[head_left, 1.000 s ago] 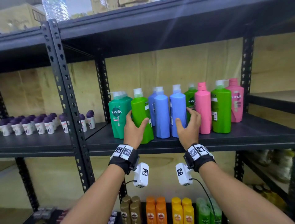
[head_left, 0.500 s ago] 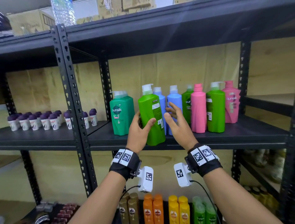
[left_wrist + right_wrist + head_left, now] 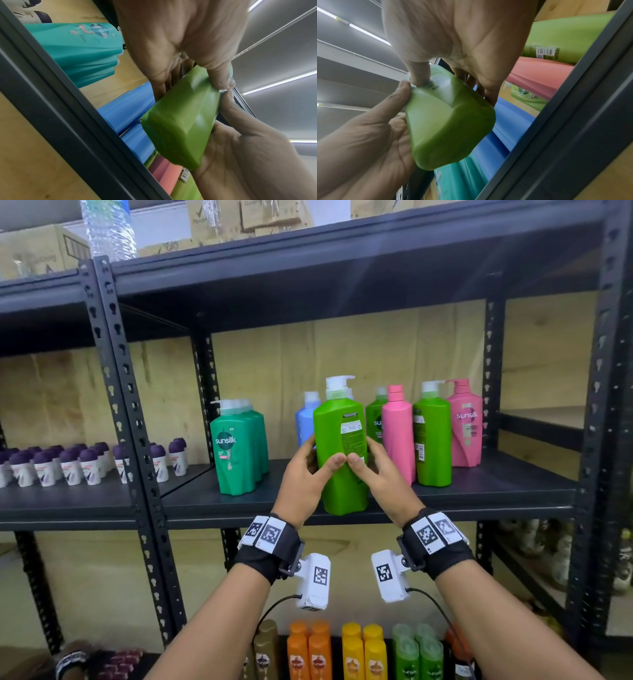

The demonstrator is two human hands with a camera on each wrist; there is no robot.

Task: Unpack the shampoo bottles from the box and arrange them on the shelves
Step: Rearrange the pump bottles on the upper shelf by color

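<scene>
Head view: green bottle (image 3: pixel 340 446) now off the shelf (image 3: pixel 479 491) deck, gripped by both hands, back label toward the camera. Half a second back, only the left hand (image 3: pixel 303 477) on it, right hand (image 3: pixel 380 474) reaching in empty. Now thumbs nearly meeting on the near face, fingers wrapped behind. Held out in front of the blue bottles (image 3: pixel 305 419), between the teal pack (image 3: pixel 236 446) at left and the pink bottle (image 3: pixel 397 433) at right.

Left wrist view: bottle base (image 3: pixel 178 129) clear of the shelf edge, in the air. Left hand's thumb (image 3: pixel 221 75) pressing the near face, fingers curled round the far side.

Right wrist view: same story mirrored. Right thumb (image 3: pixel 419 73) on the label, fingers curled behind.

Meaning, most likely: a lift and turn under way, to face the front label outward or regroup with the other greens at right. Box not in view.
</scene>
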